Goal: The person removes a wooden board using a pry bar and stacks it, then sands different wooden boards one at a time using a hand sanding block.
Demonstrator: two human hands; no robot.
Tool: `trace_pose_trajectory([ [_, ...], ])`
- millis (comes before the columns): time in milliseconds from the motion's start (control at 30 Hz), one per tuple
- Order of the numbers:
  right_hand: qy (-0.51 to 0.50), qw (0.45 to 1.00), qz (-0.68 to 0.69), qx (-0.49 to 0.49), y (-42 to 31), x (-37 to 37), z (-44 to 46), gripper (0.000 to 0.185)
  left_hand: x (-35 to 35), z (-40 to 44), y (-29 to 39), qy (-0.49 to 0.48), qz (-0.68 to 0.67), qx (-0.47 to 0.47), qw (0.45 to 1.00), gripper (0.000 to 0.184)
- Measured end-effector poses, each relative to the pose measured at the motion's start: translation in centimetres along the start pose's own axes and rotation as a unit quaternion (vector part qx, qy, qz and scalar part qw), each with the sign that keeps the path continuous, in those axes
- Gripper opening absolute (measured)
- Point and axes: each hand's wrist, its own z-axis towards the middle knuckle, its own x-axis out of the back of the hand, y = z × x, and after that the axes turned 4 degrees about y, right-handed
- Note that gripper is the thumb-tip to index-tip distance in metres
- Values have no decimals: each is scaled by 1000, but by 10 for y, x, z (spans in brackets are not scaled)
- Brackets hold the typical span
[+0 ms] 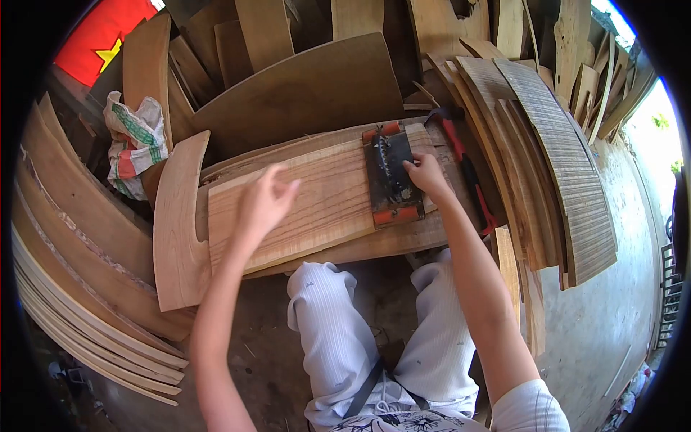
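A pale wooden board [309,191] with wavy grain lies across a rougher wooden bench [403,237] before my knees. On its right end rests a flat black hand tool [389,173] with orange strips at both ends and a ridged dark strip down its middle. My right hand [426,175] grips the tool's right edge, thumb on top and the other fingers partly hidden. Over the board's left part, my left hand [266,201] is raised, its fingers loosely bent and apart, holding nothing. A curved-edged wooden piece [176,223] stands at the board's left end.
A red-and-black-handled tool [468,169] lies right of the board. Curved planks [568,173] are stacked at the right, and more curved boards [79,245] at the left. Upright boards [302,93] lean behind the bench. A woven sack [137,140] sits at the back left, below a red flag [93,43].
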Motion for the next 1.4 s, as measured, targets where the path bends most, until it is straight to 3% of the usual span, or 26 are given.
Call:
trace_pose_trajectory([
  [100, 16, 996, -54, -74, -6, 22, -7, 22, -89, 37, 37, -102, -221, 50, 969, 76],
  [133, 15, 996, -57, -72, -3, 23, -8, 22, -107, 41, 54, -118, -252, 81, 957, 78],
  [167, 89, 992, -85, -32, 1, 23, -8, 21, -121, 45, 71, -134, -283, 111, 943, 80],
  [200, 163, 980, -111, 7, 3, 25, -9, 21, -133, 49, 83, -124, -264, 103, 951, 82],
  [233, 162, 980, -115, 6, 6, 26, -10, 21, -145, 53, 93, -116, -246, 94, 958, 83],
  [267, 201, 968, -152, 24, 8, 25, -12, 22, -154, 55, 106, -54, -174, 110, 977, 77],
  [300, 238, 952, -187, 41, 10, 26, -14, 24, -160, 58, 111, -79, -317, 186, 927, 68],
  [333, 221, 963, -139, 61, 29, 22, -4, 23, -164, 60, 115, -102, -449, 258, 849, 58],
  [367, 223, 963, -139, 57, 31, 23, -4, 23, -171, 61, 118, -106, -470, 268, 834, 46],
  [433, 212, 977, 7, -13, 36, 24, -2, 24, -184, 64, 122, -123, -485, 279, 820, 43],
  [467, 212, 977, 5, -15, 38, 26, -1, 24, -185, 63, 126, -136, -500, 293, 804, 41],
  [567, 241, 959, 121, -89, 40, 26, -1, 28, -196, 60, 151, -54, -491, 301, 816, 37],
  [667, 227, 960, 123, -109, 31, 26, 1, 35, -230, 70, 157, 91, -356, 256, 894, 41],
  [867, 236, 958, 129, -95, 38, 18, 6, 29, -250, 81, 134, 92, -355, 271, 890, 36],
  [933, 231, 968, 78, -66, 31, 21, -3, 25, -219, 79, 90, 46, -379, 260, 887, 27],
  [1000, 241, 966, 66, -59, 33, 16, -3, 23, -154, 67, 51, 90, -490, 311, 809, 23],
  [1133, 270, 960, 43, -66, 36, 11, 5, 24, -80, 30, -79, 185, -443, 394, 784, 24],
  [1233, 269, 958, 44, -86, 34, 11, 6, 24, -34, -7, -131, 208, -406, 420, 784, 21],
  [1400, 285, 951, 72, -98, 34, 13, 7, 24, -21, -9, -123, 265, -234, 423, 835, 25],
])
